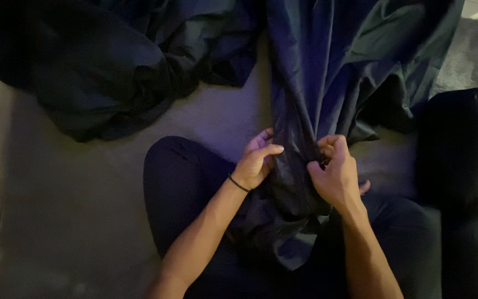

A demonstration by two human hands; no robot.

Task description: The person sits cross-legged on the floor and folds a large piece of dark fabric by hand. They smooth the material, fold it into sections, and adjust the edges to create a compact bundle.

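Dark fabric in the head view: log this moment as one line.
left hand: grips dark blue fabric | right hand: grips same bunched strip | fabric runs from lap up across pale carpet | black wristband on left wrist

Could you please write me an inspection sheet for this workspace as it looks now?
Surface: pale carpeted floor, dimly lit.
Job's things: dark blue fabric, gathered into a bunch over the lap.
Clutter: dark fabric heap at upper left; dark cushion at right.
Hands: left hand and right hand both grip the bunched fabric; a dark band on the left wrist.
Cables: nothing seen.
Surroundings: the person's legs in dark trousers; little else discernible.
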